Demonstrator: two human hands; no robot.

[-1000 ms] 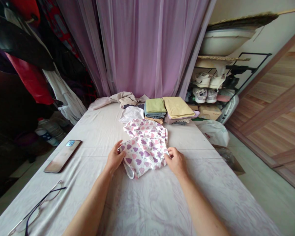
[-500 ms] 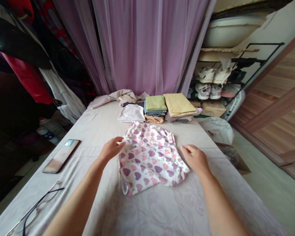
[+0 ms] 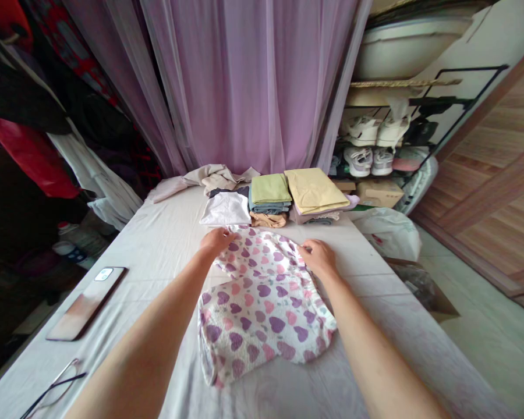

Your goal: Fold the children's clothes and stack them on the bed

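A white garment printed with pink and purple hearts [image 3: 262, 302] lies spread on the pale bedsheet [image 3: 166, 244] in front of me. My left hand [image 3: 217, 240] rests on its far left corner with fingers curled onto the cloth. On the far right corner sits my right hand [image 3: 318, 256], its fingers closed on the fabric edge. Both forearms reach across the garment's sides.
Folded clothes [image 3: 288, 195] are stacked at the bed's far end below a purple curtain [image 3: 253, 87]. A phone [image 3: 87, 302] and glasses [image 3: 52, 390] lie on the left. A shoe rack [image 3: 375, 145] and plastic bag [image 3: 388, 233] stand to the right.
Both hands let go of the near fold and moved away from me to the garment's far corners. The garment now lies opened out and nearer to me.
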